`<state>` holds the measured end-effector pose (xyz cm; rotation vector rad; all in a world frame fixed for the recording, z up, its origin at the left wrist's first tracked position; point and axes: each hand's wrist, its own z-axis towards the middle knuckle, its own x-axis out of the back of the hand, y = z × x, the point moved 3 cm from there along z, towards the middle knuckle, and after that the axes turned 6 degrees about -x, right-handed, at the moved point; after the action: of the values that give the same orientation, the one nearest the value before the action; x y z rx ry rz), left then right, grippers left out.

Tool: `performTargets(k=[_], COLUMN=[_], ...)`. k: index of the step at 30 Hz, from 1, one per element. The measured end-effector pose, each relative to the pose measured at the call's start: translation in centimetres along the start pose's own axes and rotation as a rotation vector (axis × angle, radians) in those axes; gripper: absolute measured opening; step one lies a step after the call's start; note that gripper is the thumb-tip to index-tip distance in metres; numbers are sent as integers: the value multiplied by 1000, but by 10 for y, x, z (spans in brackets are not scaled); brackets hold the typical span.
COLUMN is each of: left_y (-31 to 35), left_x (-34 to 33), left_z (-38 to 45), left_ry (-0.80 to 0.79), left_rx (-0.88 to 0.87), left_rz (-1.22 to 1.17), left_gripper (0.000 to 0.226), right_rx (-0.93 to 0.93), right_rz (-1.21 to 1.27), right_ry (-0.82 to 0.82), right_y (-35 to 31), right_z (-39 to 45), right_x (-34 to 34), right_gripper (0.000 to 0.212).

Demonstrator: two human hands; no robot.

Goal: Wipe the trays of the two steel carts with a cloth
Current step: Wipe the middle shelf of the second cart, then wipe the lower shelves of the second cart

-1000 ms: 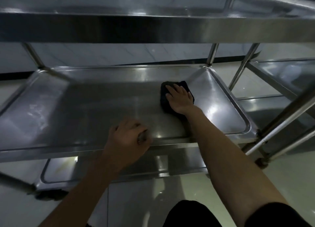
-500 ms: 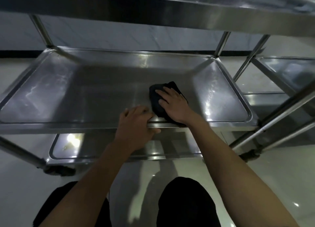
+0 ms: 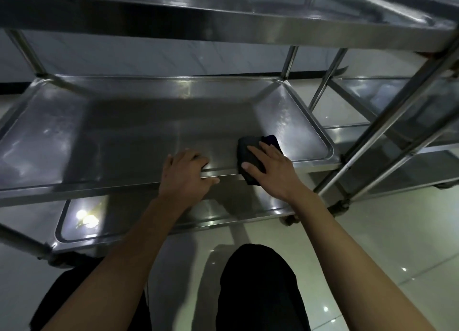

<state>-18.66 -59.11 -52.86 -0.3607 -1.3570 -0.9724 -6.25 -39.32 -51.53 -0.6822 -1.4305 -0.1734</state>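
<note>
Fingers of right hand flat, pressing cloth on middle tray front edge; left hand clamped on rim. Bottom tray, second cart likely unwiped.

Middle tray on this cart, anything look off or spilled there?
Nothing stands out. The middle tray sits level with no visible spill or dent. The right hand presses the dark cloth at its near rim, and the left hand grips that rim.
</note>
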Motion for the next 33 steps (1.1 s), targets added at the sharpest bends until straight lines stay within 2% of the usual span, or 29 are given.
performTargets(k=[6, 10, 13, 16, 18, 20, 26, 30, 33], left_y=[0, -2, -5, -9, -9, -7, 10, 26, 49], left_x=[3, 4, -2, -11, -16, -12, 63, 122, 178], left_z=[0, -1, -2, -4, -7, -13, -36, -53, -61], left_ry=[2, 34, 117, 225, 140, 7, -286, -474, -501], left_rx=[-28, -61, -110, -162, -162, -144, 44, 141, 190], left_rz=[-1, 14, 34, 66, 118, 160, 141, 88, 73], left_gripper=[54, 57, 56, 54, 50, 49, 48, 53, 50], right_rx=[76, 83, 111, 123, 102, 65, -46, -71, -54], right_rz=[-133, -180, -147, -163, -195, -184, -119, -41, 4], right_ry=[101, 180, 235, 356, 389, 330, -104, -184, -237], right_y=[-6, -12, -11, -14, -23, -35, -76, -106, -125], right_z=[-16, -21, -22, -28, -33, -35, -47, -78, -104], right_x=[-1, -7, -12, -19, -23, -20, 30, 78, 120], right_gripper=[68, 64, 60, 59, 59, 60, 59, 60, 59])
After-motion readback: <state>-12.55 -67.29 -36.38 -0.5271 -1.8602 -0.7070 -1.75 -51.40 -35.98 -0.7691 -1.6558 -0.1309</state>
